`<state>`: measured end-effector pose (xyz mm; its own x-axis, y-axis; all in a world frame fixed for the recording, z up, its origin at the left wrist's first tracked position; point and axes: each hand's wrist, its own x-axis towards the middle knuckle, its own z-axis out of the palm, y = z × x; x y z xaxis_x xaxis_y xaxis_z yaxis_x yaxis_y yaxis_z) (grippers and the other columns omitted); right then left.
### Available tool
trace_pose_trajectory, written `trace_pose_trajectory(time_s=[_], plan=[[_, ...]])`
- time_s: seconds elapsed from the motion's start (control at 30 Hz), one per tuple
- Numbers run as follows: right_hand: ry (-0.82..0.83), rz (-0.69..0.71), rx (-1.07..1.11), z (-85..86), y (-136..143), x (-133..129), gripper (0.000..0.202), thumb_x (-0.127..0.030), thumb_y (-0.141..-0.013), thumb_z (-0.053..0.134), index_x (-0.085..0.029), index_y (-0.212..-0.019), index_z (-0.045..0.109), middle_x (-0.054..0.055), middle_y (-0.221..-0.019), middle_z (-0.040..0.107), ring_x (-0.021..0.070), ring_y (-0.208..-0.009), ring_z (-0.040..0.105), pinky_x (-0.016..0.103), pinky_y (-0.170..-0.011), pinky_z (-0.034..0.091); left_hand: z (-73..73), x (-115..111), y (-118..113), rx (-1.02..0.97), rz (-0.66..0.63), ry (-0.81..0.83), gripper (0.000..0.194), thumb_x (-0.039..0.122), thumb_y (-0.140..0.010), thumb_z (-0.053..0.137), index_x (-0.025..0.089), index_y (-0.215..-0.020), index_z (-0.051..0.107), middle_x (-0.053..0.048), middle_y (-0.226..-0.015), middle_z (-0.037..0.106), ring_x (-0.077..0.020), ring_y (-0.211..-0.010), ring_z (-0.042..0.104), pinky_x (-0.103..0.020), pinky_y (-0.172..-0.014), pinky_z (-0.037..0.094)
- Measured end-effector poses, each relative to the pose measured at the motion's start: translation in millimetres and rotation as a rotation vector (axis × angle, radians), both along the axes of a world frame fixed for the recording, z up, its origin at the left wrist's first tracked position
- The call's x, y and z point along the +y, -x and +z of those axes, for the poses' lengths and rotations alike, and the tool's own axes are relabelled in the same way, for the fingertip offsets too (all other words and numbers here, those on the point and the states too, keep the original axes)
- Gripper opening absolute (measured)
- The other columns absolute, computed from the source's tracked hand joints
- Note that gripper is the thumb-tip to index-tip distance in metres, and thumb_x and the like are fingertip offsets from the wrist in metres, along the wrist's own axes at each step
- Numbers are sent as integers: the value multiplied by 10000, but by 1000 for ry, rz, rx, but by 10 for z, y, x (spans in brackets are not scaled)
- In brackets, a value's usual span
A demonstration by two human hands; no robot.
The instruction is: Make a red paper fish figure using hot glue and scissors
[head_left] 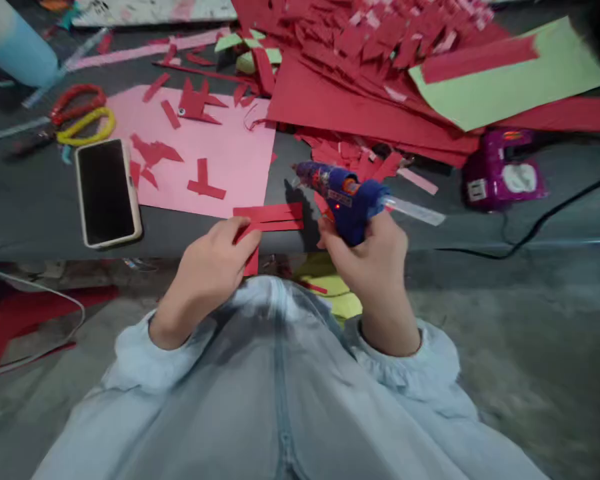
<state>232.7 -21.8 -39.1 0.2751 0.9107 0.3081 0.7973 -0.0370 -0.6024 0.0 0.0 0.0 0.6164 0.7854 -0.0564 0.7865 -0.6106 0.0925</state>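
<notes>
My right hand (pixel 373 260) grips a blue hot glue gun (pixel 337 187) by its handle, a clear glue stick (pixel 417 211) poking out of its back. The nozzle points left, above the table, and a small red light glows on the body. My left hand (pixel 213 270) pinches red paper strips (pixel 275 217) at the table's front edge. Two strips lie side by side to the right, and another hangs down below the fingers. Just beyond, a pink sheet (pixel 235 140) carries red cut-outs, among them a fish-like piece with an eye (pixel 200 103) and a T-shaped piece (pixel 205 181).
A phone (pixel 107 193) and scissors with red and yellow handles (pixel 83 117) lie on the left. Red sheets (pixel 360 107) and scraps pile up at the back, with a green sheet (pixel 555 73). At right stands a purple device (pixel 503 170) near a black cable (pixel 555 213).
</notes>
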Motion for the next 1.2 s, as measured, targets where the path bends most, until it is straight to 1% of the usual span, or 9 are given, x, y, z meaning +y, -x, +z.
trace_pose_trajectory(time_s=[0.13, 0.27, 0.37, 0.47, 0.63, 0.73, 0.93, 1.1, 1.2], plan=[[-8, 38, 27, -6, 39, -9, 256, -487, -811, 644, -244, -886, 625, 36, -709, 700, 251, -591, 654, 357, -533, 493, -63, -48, -2, -17, -3, 19, 493, 148, -907, 461, 239, -1366, 615, -146, -1416, 581, -299, -1224, 611, -379, -882, 556], [-37, 27, 49, -83, 147, 22, 299, -430, -784, 711, -262, -1024, 657, 39, -892, 754, 276, -747, 713, 389, -638, 559, -109, -71, -17, -51, -6, -22, 465, 147, -925, 485, 226, -1365, 612, -156, -1388, 598, -299, -1212, 616, -399, -906, 558], [-64, 55, 71, -107, 227, 61, 353, -397, -778, 727, -266, -1092, 634, 33, -895, 765, 285, -777, 732, 402, -674, 576, -142, -69, -26, -61, -90, -114, 429, 129, -925, 511, 173, -1335, 629, -166, -1387, 617, -300, -1219, 605, -413, -967, 555], [-55, 97, 67, -76, 279, 102, 312, -350, -793, 698, -254, -1079, 621, 47, -901, 773, 277, -755, 740, 375, -645, 571, -171, -61, -34, -99, -153, -184, 399, 113, -921, 520, 117, -1301, 645, -164, -1390, 636, -308, -1219, 594, -433, -1025, 542], [-3, 106, 4, -22, 303, 139, 282, -317, -808, 666, -248, -1076, 614, 46, -873, 774, 281, -730, 744, 372, -632, 564, -185, -52, -62, -135, -153, -223, 346, 124, -945, 495, 105, -1242, 672, -168, -1342, 670, -299, -1160, 618, -436, -979, 567], [7, 123, -20, -30, 278, 129, 304, -349, -799, 685, -257, -1077, 604, 34, -870, 773, 275, -716, 742, 369, -618, 563, -183, -45, -80, -146, -150, -243, 335, 124, -944, 502, 105, -1228, 680, -162, -1314, 687, -288, -1126, 633, -423, -960, 573], [-3, 156, -52, -60, 165, 95, 375, -366, -775, 717, -276, -1116, 590, 25, -931, 772, 276, -780, 752, 370, -625, 572, -164, -38, -91, -146, -171, -279, 358, 104, -912, 548, 104, -1245, 682, -142, -1274, 712, -285, -1046, 654, -413, -908, 589], [-17, 135, -76, -48, 98, 81, 422, -412, -765, 735, -278, -1136, 586, 29, -913, 763, 278, -782, 743, 383, -648, 577, -143, -48, -78, -128, -166, -285, 383, 111, -916, 560, 134, -1281, 671, -129, -1301, 705, -284, -1085, 655, -410, -913, 588], [-21, 148, -80, -41, 107, 79, 413, -408, -784, 720, -275, -1150, 584, 32, -918, 761, 269, -782, 742, 366, -642, 574, -137, -48, -81, -122, -164, -286, 374, 112, -921, 557, 139, -1274, 677, -123, -1296, 710, -278, -1088, 663, -407, -928, 587]])
